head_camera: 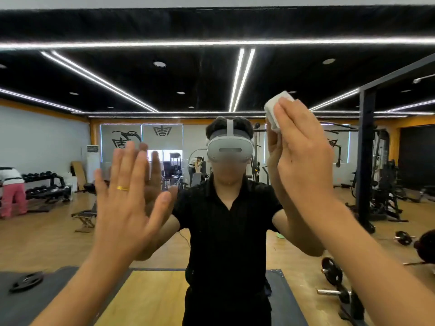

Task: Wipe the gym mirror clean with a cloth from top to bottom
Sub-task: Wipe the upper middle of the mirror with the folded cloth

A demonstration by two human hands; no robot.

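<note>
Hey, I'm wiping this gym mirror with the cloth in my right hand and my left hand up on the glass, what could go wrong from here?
1. Your bare left hand looks pressed flat on the mirror, so it may leave palm prints to re-wipe.
2. The gold ring on it could scrape the glass if that hand slides.
3. The cloth sits at about your reflection's head height with glass above it; that top strip might get skipped.

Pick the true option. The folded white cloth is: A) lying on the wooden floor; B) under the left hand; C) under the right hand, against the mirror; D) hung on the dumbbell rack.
C: the folded white cloth sits under the straight fingers of the right hand on the gym mirror; the left hand holds nothing.
</note>
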